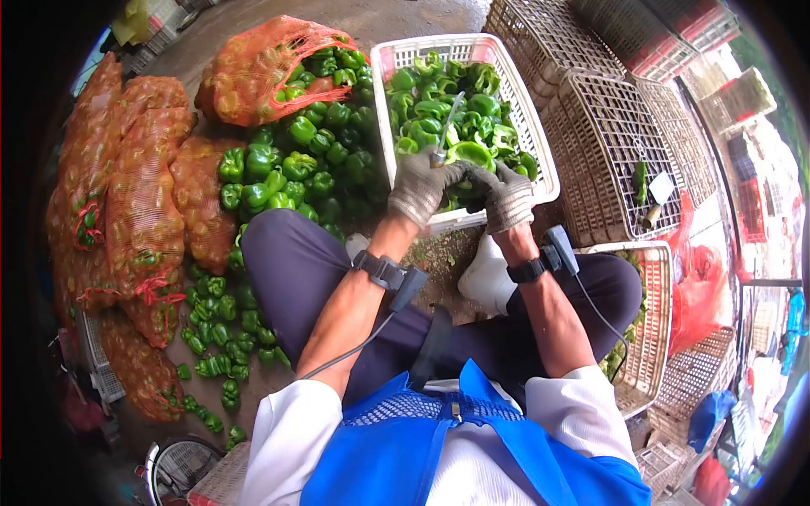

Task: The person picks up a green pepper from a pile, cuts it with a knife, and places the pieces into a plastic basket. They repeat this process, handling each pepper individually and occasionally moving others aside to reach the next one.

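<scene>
Cut green pepper piece [471, 154], hollow side showing, sits upper middle of the frame, right at the gloved fingertips, over the near end of a white crate [548, 160]. From where I stand, left hand [416, 185], grey knit glove, is closed round the handle of a knife [451, 124], blade pointing up the frame and a bit right. Right hand [509, 198], same kind of glove, has its fingers bent in next to the piece; can't tell whether they're clamped on it. The hands are close together, fingertips nearly meeting. Crate behind them holds a heap of cut peppers [434, 110], some opened, all green. Both wrists wear black straps with small boxes and cables. Person sits, dark trousers [287, 261], knees spread, blue vest [371, 455] at bottom center, white shoe [489, 274] below the right hand. Whole peppers [299, 164] piled left of the crate, spilling from an open red net sack [245, 76] at upper left; more peppers scattered down to lower left. Full net sacks [139, 185] line the left side. Upper right: lattice crates [607, 143]. Right of the knee: another crate [654, 329] with greenish contents, red netting [699, 282] beside it. Bicycle wheel [181, 468], lower left, partly cut off.
</scene>
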`<state>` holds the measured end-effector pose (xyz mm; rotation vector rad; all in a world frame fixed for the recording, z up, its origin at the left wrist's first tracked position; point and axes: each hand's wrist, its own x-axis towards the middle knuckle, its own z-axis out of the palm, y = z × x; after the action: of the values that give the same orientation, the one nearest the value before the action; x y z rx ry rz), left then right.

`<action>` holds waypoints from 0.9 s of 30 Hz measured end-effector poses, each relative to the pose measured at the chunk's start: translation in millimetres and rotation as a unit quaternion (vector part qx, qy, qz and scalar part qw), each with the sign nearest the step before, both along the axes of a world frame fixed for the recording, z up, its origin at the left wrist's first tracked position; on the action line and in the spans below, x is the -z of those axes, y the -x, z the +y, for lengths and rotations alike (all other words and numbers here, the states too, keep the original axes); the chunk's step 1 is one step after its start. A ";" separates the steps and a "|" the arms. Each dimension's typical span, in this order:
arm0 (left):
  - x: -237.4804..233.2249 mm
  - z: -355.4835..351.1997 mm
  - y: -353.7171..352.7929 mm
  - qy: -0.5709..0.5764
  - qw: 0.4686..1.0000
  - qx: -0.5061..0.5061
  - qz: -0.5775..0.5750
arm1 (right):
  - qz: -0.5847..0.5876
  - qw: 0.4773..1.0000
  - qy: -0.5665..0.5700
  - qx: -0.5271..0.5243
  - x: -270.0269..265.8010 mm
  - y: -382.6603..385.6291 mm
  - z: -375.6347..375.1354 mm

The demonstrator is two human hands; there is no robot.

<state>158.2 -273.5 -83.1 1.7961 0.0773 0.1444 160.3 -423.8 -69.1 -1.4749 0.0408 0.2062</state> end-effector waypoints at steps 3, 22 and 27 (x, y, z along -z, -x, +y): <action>1.0 -3.4 2.6 0.009 1.000 0.003 0.010 | 0.052 0.996 -0.069 0.025 1.8 1.3 2.0; -6.5 0.3 17.5 -0.281 0.959 -0.038 -0.031 | 0.190 0.981 -0.032 0.015 34.2 -6.1 13.8; -6.3 4.5 15.9 -0.266 0.962 -0.051 0.020 | -0.203 0.870 0.422 -0.156 70.0 -15.8 5.5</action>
<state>142.3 -269.1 -76.8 2.3349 0.1731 0.2167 176.1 -418.3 -139.2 -2.3768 -0.5131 0.1352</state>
